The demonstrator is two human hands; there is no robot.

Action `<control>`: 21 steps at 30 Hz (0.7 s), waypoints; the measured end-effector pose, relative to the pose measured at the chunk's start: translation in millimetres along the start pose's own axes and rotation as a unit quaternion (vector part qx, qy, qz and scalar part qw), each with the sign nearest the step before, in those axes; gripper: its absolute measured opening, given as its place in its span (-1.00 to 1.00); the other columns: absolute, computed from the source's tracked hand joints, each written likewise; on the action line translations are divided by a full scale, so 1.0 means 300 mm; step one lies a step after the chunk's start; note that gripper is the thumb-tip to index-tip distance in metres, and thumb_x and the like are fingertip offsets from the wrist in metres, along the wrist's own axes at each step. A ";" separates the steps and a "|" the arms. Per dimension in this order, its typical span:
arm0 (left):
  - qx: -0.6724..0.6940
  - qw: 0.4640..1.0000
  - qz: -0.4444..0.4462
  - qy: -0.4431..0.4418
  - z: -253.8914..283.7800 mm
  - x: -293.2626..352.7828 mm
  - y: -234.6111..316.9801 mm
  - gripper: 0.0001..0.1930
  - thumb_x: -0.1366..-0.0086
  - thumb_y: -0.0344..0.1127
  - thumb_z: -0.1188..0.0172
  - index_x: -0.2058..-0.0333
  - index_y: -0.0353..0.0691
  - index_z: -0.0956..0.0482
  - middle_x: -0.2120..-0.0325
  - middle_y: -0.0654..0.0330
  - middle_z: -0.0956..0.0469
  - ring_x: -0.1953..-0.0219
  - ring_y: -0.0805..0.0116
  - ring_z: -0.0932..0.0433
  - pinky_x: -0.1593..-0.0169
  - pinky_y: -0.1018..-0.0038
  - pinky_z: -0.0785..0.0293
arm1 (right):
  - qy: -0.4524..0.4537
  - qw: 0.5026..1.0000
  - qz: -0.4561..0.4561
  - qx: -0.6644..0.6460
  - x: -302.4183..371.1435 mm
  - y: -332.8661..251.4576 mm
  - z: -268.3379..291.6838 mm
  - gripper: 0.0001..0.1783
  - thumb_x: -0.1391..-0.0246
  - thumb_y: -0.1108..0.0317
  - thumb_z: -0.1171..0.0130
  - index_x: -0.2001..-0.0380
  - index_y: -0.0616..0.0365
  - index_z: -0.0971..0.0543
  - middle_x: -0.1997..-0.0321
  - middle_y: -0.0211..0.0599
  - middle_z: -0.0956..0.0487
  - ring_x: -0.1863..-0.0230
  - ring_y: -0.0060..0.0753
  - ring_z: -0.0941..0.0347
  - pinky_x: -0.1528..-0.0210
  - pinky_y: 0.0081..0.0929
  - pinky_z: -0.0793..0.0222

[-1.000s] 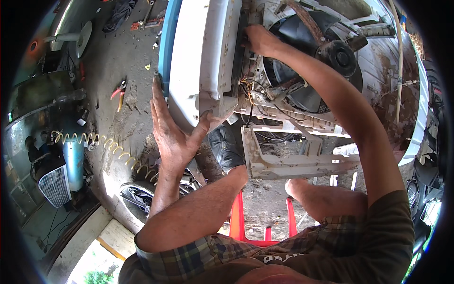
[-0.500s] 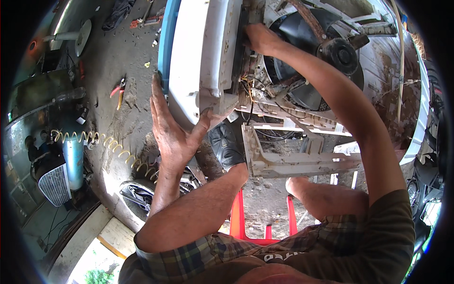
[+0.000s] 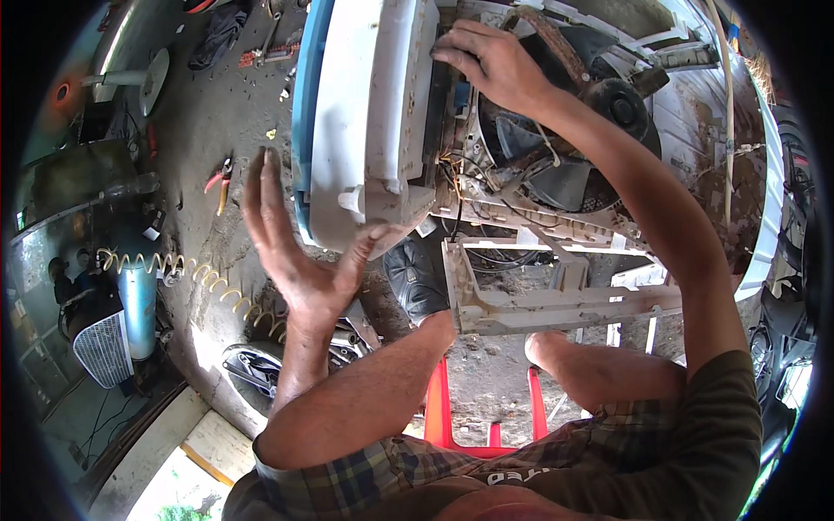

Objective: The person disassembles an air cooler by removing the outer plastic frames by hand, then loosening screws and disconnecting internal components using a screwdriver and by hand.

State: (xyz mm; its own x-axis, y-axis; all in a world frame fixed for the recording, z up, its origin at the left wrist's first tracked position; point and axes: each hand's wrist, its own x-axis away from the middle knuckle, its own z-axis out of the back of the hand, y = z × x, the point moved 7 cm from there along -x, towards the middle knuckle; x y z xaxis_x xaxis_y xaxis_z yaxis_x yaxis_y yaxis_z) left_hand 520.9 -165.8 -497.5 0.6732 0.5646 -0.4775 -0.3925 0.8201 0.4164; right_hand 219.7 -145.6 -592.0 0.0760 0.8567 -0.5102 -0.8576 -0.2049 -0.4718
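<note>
A long white plastic appliance panel (image 3: 344, 113) with a blue edge (image 3: 306, 104) stands lengthwise in front of me, against an opened, dirty white appliance body (image 3: 695, 143). My left hand (image 3: 300, 269) is open beside its near corner, fingers spread off to the left and thumb close to the corner; contact there is unclear. At the panel's dark inner edge, my right hand (image 3: 499, 69) has loosely bent fingers, apart, with the tips at that edge. Thin coloured wires (image 3: 453, 169) run beneath the right forearm. A dark round motor-like part (image 3: 621, 102) sits inside the body.
A grey-white frame piece (image 3: 539, 304) lies before my knees, above a red stool's legs (image 3: 437, 404). Red-handled pliers (image 3: 224, 184) rest on the floor to the left, near a coiled yellow hose (image 3: 208, 280) and a blue cylinder (image 3: 137, 304). Motorcycle parts (image 3: 252, 369) lie near my left forearm.
My left hand has come off the panel's side, its fingers swinging left and spreading. My right hand has risen out from behind the panel's inner edge, so its fingers now show.
</note>
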 end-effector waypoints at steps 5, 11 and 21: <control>0.017 0.996 -0.078 0.034 0.058 -0.131 0.111 -0.28 -0.13 -0.17 -0.58 -0.22 -0.32 -0.55 -0.13 -0.04 -0.55 -0.17 0.07 -0.56 -0.17 0.19 -0.60 | 0.068 0.986 0.149 -0.007 -0.062 -0.328 0.209 -0.74 -0.31 0.15 -0.25 0.17 0.12 -0.69 0.10 -0.14 -0.67 0.10 -0.15 -0.69 0.05 -0.34 -0.73; 0.151 0.970 -0.184 0.050 0.064 -0.166 0.158 -0.56 0.02 -0.43 -0.55 0.09 -0.36 -0.76 0.29 0.05 -0.70 0.27 0.17 -0.68 0.23 0.32 -0.65 | -0.002 0.958 0.069 -0.278 -0.024 -0.576 0.267 -0.75 -0.25 0.24 -0.32 0.28 0.25 -0.68 0.24 -0.09 -0.70 0.27 -0.16 -0.70 0.26 -0.35 -0.66; 0.289 0.936 -0.165 -0.118 -0.009 -0.111 0.187 -0.60 0.14 -0.37 -0.57 0.23 -0.35 -0.79 0.31 0.06 -0.74 0.28 0.15 -0.73 0.29 0.36 -0.67 | -0.186 0.874 -0.123 -0.433 0.123 -0.555 0.171 -0.69 -0.01 0.29 -0.54 0.39 0.34 -0.67 0.51 -0.02 -0.66 0.53 -0.15 -0.61 0.39 -0.21 -0.47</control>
State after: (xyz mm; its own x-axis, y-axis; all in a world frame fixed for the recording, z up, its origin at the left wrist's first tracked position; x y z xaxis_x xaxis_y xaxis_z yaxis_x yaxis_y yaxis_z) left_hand 474.9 -138.3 -460.4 0.8443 0.1982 -0.4980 0.2195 0.7198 0.6586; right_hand 339.3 -55.7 -495.5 -0.1040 0.9869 -0.1237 -0.1210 -0.1360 -0.9833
